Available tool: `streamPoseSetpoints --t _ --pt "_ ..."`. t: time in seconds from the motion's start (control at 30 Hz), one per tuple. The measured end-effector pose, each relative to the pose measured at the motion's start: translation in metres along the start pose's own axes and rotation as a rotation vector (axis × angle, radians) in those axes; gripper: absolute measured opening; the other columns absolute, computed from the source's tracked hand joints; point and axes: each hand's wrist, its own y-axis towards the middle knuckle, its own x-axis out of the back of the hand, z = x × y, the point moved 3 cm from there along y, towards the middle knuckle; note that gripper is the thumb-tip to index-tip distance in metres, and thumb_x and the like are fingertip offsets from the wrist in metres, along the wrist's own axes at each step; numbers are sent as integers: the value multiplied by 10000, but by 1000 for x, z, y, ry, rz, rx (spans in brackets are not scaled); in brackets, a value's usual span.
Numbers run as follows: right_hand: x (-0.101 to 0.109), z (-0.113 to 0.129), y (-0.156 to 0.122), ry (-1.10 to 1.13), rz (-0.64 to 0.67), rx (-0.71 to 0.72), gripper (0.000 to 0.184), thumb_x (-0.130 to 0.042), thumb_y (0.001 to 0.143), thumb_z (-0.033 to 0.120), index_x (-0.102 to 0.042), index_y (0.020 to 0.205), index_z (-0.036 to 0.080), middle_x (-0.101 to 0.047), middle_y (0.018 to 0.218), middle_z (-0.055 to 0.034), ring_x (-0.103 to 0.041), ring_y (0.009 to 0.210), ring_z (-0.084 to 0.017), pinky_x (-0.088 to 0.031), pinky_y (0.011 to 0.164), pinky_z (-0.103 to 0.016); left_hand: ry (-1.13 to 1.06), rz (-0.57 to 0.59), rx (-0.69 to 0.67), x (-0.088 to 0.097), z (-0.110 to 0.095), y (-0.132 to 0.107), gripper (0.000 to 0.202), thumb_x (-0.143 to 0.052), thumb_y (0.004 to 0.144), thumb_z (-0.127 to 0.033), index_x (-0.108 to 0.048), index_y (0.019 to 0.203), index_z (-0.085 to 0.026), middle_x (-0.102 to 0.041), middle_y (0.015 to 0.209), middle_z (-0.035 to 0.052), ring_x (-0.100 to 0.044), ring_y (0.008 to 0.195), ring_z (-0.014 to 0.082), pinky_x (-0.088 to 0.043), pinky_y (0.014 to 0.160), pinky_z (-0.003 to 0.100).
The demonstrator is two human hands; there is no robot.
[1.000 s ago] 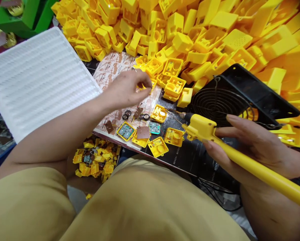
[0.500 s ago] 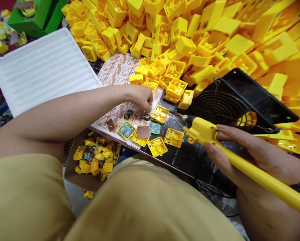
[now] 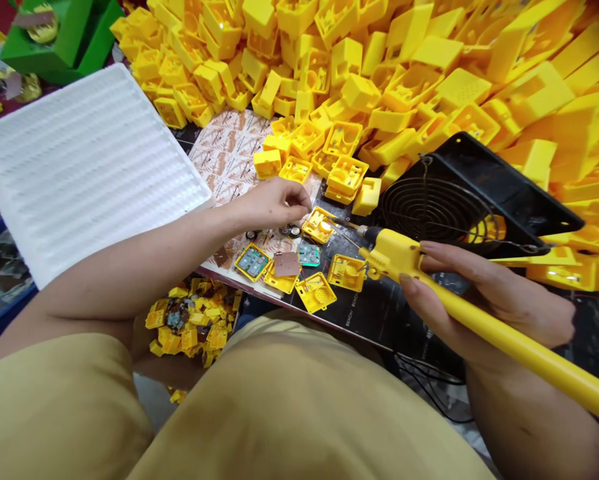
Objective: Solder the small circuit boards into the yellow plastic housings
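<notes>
Nearest the camera are the person's lap and thighs in mustard cloth. Just beyond, low on the left, a heap of scrap in yellow and brown lies below the tabletop edge.

The right hand wraps a long yellow soldering iron; its grip is closed around the handle, thumb underneath and fingers laid along the top. The iron's metal tip points left, ending just beside an open yellow shell.

In front of the lap a row of small parts lies on the dark tabletop: a yellow frame with a circuit board, a brown square board, a teal board, and two more yellow housings.

The left hand reaches in from the left over a patterned sheet. Its grip is narrow, thumb and fingertips pinched together right at the edge of the open shell, above some small black rings. Whether anything is pinched between the fingertips cannot be told.

To the right stands a black fan with a wire grille, tilted. To the left lies a white ribbed tray. Farther back, a big pile of yellow casings fills the tabletop, and a green box sits in the far left corner.
</notes>
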Motion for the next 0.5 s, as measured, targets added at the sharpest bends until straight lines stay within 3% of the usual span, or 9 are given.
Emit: streamPoseSetpoints --t 0.2,0.3,0.43,0.5 --pt "-7 -1 -9 -1 -46 -89 578 -777 755 234 -568 1289 311 -722 958 5 -684 687 -164 -575 617 -274 227 -59 -25 -4 -16 8 130 -604 756 -166 -715 824 -157 -717 759 23 -643 757 151 -476 803 311" --pt "-8 3 -8 -22 -33 -69 526 -782 748 206 -598 1235 283 -726 940 -5 -683 681 -165 -585 621 -272 285 -58 -22 -5 -21 10 116 -614 728 -160 -713 787 -165 -701 707 13 -638 734 152 -471 805 317" --pt "-9 1 -9 77 -40 -44 364 -795 719 171 -645 1038 260 -725 871 4 -689 690 -169 -588 585 -264 377 -30 -18 -6 -25 11 135 -605 727 -188 -719 800 -184 -684 687 9 -626 700 155 -467 768 315" --pt "-12 -4 -12 121 22 -90 219 -789 728 202 -654 893 252 -720 818 19 -689 682 -162 -588 575 -255 429 -24 -22 -6 -27 13 145 -600 723 -206 -720 804 -195 -676 681 9 -621 692 163 -462 745 316"
